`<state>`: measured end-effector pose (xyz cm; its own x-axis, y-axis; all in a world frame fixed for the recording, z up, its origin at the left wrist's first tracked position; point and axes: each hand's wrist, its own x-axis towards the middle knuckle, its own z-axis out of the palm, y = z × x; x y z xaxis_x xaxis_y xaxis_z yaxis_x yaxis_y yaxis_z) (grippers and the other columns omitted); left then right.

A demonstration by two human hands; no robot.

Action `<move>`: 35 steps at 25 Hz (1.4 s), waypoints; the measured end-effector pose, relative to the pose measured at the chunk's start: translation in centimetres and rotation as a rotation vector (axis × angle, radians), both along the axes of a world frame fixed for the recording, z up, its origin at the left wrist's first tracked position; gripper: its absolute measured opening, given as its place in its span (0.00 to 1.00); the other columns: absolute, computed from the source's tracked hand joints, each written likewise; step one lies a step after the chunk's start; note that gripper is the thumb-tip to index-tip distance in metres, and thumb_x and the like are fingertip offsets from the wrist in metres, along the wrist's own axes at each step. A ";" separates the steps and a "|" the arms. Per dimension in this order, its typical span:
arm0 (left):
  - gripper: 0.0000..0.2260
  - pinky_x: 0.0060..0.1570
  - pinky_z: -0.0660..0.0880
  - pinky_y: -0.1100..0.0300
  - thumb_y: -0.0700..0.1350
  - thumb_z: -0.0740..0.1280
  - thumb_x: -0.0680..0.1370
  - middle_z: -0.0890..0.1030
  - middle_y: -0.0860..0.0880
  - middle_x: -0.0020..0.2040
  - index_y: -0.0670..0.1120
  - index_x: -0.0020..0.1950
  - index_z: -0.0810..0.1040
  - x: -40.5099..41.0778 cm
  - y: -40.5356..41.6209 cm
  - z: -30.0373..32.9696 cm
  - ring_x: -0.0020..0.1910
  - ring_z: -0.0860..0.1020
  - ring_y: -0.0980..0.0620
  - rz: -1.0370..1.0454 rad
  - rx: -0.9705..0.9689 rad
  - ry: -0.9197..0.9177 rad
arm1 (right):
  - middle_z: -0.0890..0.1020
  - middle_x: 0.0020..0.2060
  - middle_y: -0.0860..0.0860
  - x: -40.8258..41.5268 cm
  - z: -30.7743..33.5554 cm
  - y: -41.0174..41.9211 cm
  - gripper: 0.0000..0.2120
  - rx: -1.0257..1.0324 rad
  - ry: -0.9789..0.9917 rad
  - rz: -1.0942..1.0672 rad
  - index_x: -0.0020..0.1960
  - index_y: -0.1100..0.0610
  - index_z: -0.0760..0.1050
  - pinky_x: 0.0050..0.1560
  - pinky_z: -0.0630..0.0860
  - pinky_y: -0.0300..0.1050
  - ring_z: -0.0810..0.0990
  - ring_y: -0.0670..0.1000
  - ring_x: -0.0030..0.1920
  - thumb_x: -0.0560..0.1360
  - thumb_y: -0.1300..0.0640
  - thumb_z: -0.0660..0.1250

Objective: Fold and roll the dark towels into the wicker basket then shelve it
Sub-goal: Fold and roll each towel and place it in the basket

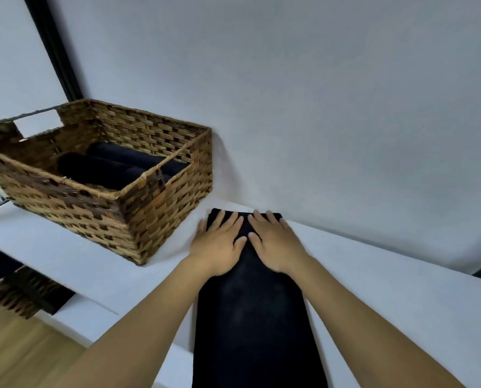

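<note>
Left hand [222,243] and right hand [273,242], fingers straight and spread, press flat on the folded dark towel [253,312] at the white surface's [401,289] back edge. Wicker basket [116,189], left, holds two rolled towels [107,166].

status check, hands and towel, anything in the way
Left hand and right hand open, flat on far end of folded dark towel. Two rolled towels in wicker basket. Nothing blocking.
</note>
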<state>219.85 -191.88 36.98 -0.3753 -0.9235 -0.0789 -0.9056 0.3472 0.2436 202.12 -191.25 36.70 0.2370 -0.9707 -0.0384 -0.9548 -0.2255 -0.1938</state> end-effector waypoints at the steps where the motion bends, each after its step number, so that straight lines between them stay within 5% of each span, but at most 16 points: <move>1: 0.26 0.79 0.40 0.43 0.56 0.46 0.86 0.45 0.55 0.83 0.53 0.83 0.47 0.1 -0.8 -0.2 0.82 0.40 0.51 -0.012 0.034 -0.022 | 0.55 0.81 0.52 -0.3 -0.1 -0.9 0.27 0.007 -0.006 -0.053 0.81 0.55 0.54 0.78 0.54 0.55 0.52 0.57 0.80 0.85 0.46 0.48; 6: 0.24 0.78 0.42 0.42 0.52 0.51 0.86 0.51 0.50 0.83 0.48 0.82 0.54 0.1 -1.3 0.8 0.82 0.44 0.47 0.032 -0.085 -0.105 | 0.65 0.76 0.53 -1.0 2.0 1.8 0.21 -0.111 -0.037 -0.087 0.74 0.57 0.68 0.73 0.63 0.52 0.64 0.57 0.74 0.84 0.52 0.55; 11: 0.17 0.79 0.55 0.52 0.49 0.60 0.84 0.73 0.52 0.74 0.48 0.71 0.76 1.8 10.0 0.5 0.78 0.63 0.53 -0.175 -0.185 0.424 | 0.63 0.78 0.48 -0.9 1.9 11.7 0.19 -0.026 -0.220 0.060 0.73 0.52 0.71 0.77 0.58 0.47 0.58 0.49 0.79 0.83 0.50 0.60; 16: 0.34 0.78 0.55 0.44 0.70 0.62 0.76 0.67 0.53 0.78 0.52 0.76 0.69 5.5 20.5 -3.5 0.79 0.60 0.51 -0.351 -0.363 0.145 | 0.56 0.79 0.41 -0.3 1.2 22.0 0.27 -0.026 -0.221 0.027 0.78 0.46 0.63 0.78 0.53 0.43 0.49 0.42 0.80 0.81 0.40 0.61; 19: 0.33 0.74 0.64 0.44 0.52 0.77 0.71 0.72 0.48 0.74 0.50 0.73 0.69 6.7 21.6 -5.7 0.75 0.68 0.45 -0.332 -0.447 0.059 | 0.46 0.79 0.38 0.0 -0.7 25.6 0.38 0.000 -0.044 0.059 0.81 0.44 0.50 0.77 0.49 0.42 0.42 0.42 0.79 0.78 0.38 0.65; 21: 0.28 0.64 0.76 0.48 0.36 0.76 0.67 0.77 0.47 0.65 0.47 0.65 0.74 7.1 21.6 -5.6 0.65 0.76 0.45 -0.265 -0.492 0.240 | 0.54 0.80 0.43 0.6 -1.5 26.4 0.35 -0.093 -0.026 0.040 0.80 0.47 0.55 0.78 0.58 0.47 0.52 0.47 0.80 0.79 0.47 0.68; 24: 0.21 0.48 0.81 0.54 0.29 0.72 0.67 0.81 0.49 0.57 0.45 0.57 0.78 7.6 22.1 -4.3 0.53 0.81 0.45 -0.191 -0.481 0.428 | 0.72 0.70 0.43 0.6 -1.4 27.0 0.22 -0.208 -0.186 -0.019 0.72 0.50 0.72 0.66 0.69 0.38 0.67 0.44 0.68 0.79 0.57 0.67; 26: 0.18 0.50 0.78 0.54 0.31 0.69 0.72 0.81 0.49 0.55 0.46 0.58 0.78 8.1 22.2 -4.1 0.51 0.80 0.46 -0.172 -0.484 0.441 | 0.76 0.57 0.38 0.5 -0.7 27.1 0.13 -0.215 -0.307 -0.051 0.62 0.48 0.76 0.55 0.69 0.32 0.71 0.40 0.58 0.80 0.58 0.65; 28: 0.13 0.54 0.75 0.56 0.37 0.67 0.79 0.80 0.51 0.56 0.48 0.62 0.77 8.5 21.8 -4.0 0.52 0.76 0.48 -0.063 -0.390 0.531 | 0.75 0.47 0.38 0.5 -0.2 26.7 0.02 -0.220 -0.373 -0.085 0.51 0.47 0.76 0.49 0.70 0.36 0.72 0.43 0.51 0.81 0.53 0.65; 32: 0.09 0.50 0.73 0.57 0.53 0.63 0.82 0.80 0.55 0.51 0.53 0.59 0.77 7.7 19.5 -3.0 0.48 0.75 0.51 0.109 -0.317 0.655 | 0.73 0.40 0.44 0.4 -0.1 24.9 0.14 -0.188 -0.414 -0.264 0.41 0.52 0.75 0.49 0.69 0.45 0.70 0.49 0.45 0.81 0.45 0.61; 35: 0.07 0.51 0.70 0.55 0.55 0.63 0.82 0.79 0.56 0.43 0.54 0.52 0.77 6.6 18.1 -2.1 0.44 0.74 0.52 0.235 -0.305 0.553 | 0.65 0.31 0.46 1.1 0.9 23.6 0.24 -0.113 -0.315 -0.407 0.30 0.51 0.61 0.43 0.64 0.48 0.66 0.53 0.39 0.81 0.42 0.61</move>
